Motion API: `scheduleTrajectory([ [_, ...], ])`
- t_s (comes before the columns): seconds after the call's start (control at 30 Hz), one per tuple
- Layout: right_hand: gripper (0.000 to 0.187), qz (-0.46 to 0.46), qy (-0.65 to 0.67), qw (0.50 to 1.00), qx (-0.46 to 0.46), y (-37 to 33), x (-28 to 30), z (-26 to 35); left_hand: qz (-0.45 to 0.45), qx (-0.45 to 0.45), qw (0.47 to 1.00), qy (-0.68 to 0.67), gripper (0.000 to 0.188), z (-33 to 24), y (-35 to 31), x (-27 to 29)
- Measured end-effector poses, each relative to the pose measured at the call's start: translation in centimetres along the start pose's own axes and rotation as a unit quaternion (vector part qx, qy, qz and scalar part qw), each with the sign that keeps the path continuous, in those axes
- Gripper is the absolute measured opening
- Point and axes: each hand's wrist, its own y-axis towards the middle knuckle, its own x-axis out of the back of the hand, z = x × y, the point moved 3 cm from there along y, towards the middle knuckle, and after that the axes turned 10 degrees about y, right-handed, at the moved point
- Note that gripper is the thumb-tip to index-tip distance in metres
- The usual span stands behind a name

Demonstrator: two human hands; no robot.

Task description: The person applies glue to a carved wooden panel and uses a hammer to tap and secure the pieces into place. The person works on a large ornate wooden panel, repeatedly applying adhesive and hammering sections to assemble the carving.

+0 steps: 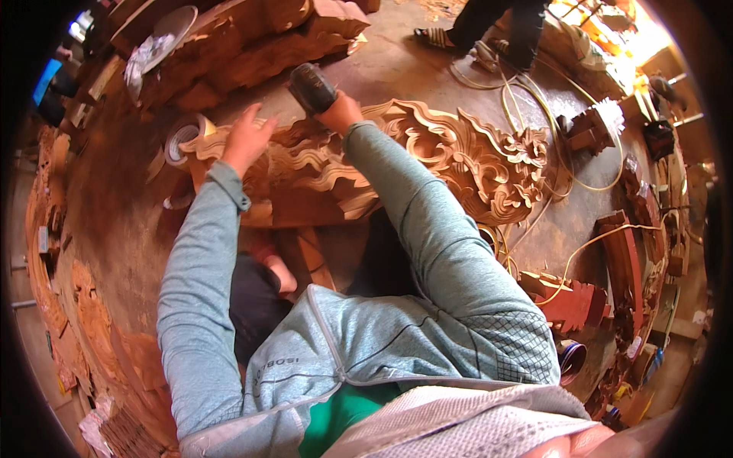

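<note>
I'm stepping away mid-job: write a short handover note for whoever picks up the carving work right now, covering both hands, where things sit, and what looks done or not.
Right hand: gripping a dark handheld power tool, held above the top edge of the long reddish-brown carved wooden panel.
Left hand: open, palm pressed on the panel's left end, steadying it.
Panel lies flat across a low support in front of the knees. A roll of pale tape sits at its left end. Yellow cables run over the floor on the right, near another person's feet.
Done: scrollwork on the right part looks deeply cut.
Left: I cannot tell how finished the section under the hands is.
</note>
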Motion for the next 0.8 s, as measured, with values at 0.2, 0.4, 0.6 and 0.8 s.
scheduleTrajectory([
  [0.2, 0.064, 0.033, -0.044, 0.996, 0.067, 1.9, 0.7, -1.6, -0.019, -0.020, 0.994, -0.105, 0.080, -1.8, 3.9, -2.8],
  [0.4, 0.060, 0.069, -0.023, 0.995, 0.072, 1.2, 0.1, -1.2, -0.088, -0.024, 0.966, -0.240, 0.066, -0.1, 8.9, -8.2],
  [0.6, 0.057, 0.089, -0.031, 0.992, 0.079, 1.5, 0.0, -0.2, -0.045, -0.006, 0.925, -0.378, 0.055, -1.1, 11.6, -7.8],
  [0.8, 0.062, 0.051, -0.011, 0.994, 0.095, 2.0, -1.2, -0.7, -0.034, 0.010, 0.908, -0.418, 0.054, -1.0, 12.5, -7.0],
])
